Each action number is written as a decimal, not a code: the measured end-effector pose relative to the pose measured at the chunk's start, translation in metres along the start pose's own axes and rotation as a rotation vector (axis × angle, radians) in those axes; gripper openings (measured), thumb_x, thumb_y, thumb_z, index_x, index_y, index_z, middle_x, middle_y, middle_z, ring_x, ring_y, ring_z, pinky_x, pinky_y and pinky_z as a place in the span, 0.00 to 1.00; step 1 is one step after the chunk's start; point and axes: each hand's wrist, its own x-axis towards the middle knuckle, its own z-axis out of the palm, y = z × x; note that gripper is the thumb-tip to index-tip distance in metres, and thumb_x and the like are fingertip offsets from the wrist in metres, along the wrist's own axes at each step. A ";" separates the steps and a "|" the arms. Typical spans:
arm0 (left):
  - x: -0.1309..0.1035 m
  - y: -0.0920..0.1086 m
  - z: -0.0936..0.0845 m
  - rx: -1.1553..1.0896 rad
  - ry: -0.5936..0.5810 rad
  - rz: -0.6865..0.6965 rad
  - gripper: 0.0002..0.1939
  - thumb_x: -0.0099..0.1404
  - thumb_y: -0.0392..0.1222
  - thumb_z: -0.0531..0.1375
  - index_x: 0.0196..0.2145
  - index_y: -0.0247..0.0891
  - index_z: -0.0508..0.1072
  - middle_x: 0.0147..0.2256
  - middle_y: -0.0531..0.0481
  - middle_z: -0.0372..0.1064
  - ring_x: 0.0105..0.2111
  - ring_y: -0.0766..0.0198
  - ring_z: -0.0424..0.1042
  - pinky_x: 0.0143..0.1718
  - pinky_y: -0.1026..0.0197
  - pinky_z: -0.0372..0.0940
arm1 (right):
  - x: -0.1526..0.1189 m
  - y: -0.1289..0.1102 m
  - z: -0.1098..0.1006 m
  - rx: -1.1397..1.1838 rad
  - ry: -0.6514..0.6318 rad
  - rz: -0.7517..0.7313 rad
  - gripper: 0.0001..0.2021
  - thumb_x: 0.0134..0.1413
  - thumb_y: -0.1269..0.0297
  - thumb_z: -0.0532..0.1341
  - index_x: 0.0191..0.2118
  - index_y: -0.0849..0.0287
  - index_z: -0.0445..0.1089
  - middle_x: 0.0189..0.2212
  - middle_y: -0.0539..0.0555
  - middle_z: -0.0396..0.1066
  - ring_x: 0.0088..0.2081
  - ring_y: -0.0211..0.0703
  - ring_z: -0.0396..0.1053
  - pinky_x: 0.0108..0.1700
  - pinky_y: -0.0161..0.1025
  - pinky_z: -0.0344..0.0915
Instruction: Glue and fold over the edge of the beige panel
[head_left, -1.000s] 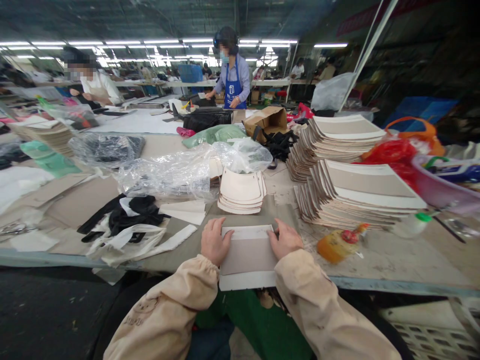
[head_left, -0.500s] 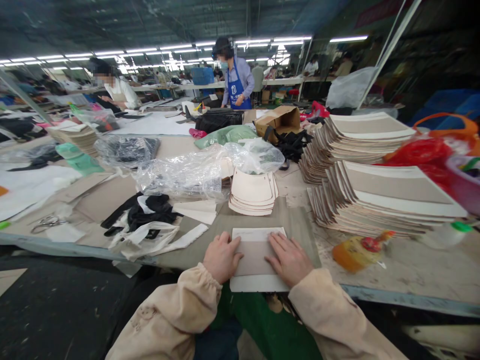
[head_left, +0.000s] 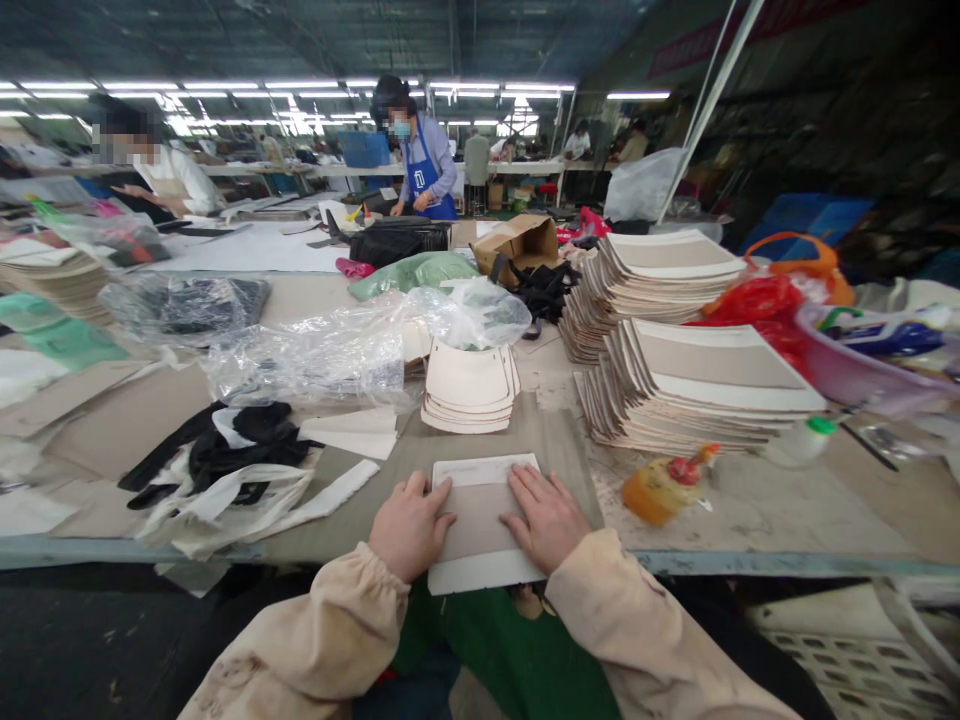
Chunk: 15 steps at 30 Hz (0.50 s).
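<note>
Here, flat hands (head_left: 480, 522), stiff two-tone rectangular panel (head_left: 481, 505)

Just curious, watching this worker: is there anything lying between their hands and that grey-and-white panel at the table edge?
Nothing visible. The left hand and right hand both rest flat on the panel, touching it directly.

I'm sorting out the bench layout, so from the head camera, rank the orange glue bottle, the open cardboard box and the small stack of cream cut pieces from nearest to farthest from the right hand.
From the right hand:
1. Orange glue bottle, just to its right, lying on the table.
2. Small stack of cream cut pieces, ahead and slightly left.
3. Open cardboard box, far back across the table.
</note>
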 end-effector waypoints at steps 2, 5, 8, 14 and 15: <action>0.000 0.000 0.000 -0.001 -0.003 -0.007 0.22 0.63 0.48 0.54 0.54 0.46 0.65 0.41 0.44 0.61 0.39 0.53 0.65 0.38 0.55 0.62 | 0.000 0.000 0.002 0.013 0.009 0.002 0.26 0.57 0.59 0.57 0.58 0.66 0.60 0.60 0.59 0.57 0.60 0.54 0.54 0.60 0.56 0.52; 0.001 0.000 0.000 -0.009 -0.009 -0.017 0.22 0.62 0.48 0.55 0.54 0.46 0.65 0.41 0.44 0.61 0.39 0.53 0.65 0.38 0.56 0.62 | -0.001 0.002 0.005 0.033 0.020 0.004 0.26 0.56 0.60 0.57 0.59 0.66 0.60 0.59 0.60 0.58 0.60 0.55 0.54 0.60 0.57 0.53; 0.003 -0.001 0.000 -0.045 -0.020 -0.026 0.22 0.62 0.48 0.55 0.54 0.46 0.66 0.41 0.44 0.61 0.39 0.55 0.66 0.40 0.56 0.62 | -0.003 0.006 0.009 0.083 0.080 -0.007 0.27 0.55 0.60 0.57 0.58 0.68 0.61 0.60 0.64 0.56 0.60 0.56 0.54 0.59 0.55 0.56; 0.007 -0.007 0.000 -0.336 -0.004 -0.167 0.30 0.60 0.48 0.57 0.58 0.39 0.60 0.43 0.43 0.64 0.40 0.57 0.69 0.43 0.56 0.62 | -0.001 0.020 0.017 0.336 0.345 0.307 0.29 0.52 0.58 0.57 0.59 0.65 0.59 0.57 0.67 0.58 0.56 0.55 0.61 0.51 0.50 0.66; 0.008 -0.008 0.001 -0.410 0.005 -0.206 0.32 0.59 0.48 0.58 0.59 0.37 0.58 0.43 0.43 0.65 0.39 0.57 0.70 0.43 0.56 0.62 | 0.000 0.023 0.019 0.405 0.348 0.366 0.30 0.51 0.58 0.58 0.59 0.65 0.59 0.55 0.67 0.60 0.53 0.55 0.64 0.49 0.50 0.68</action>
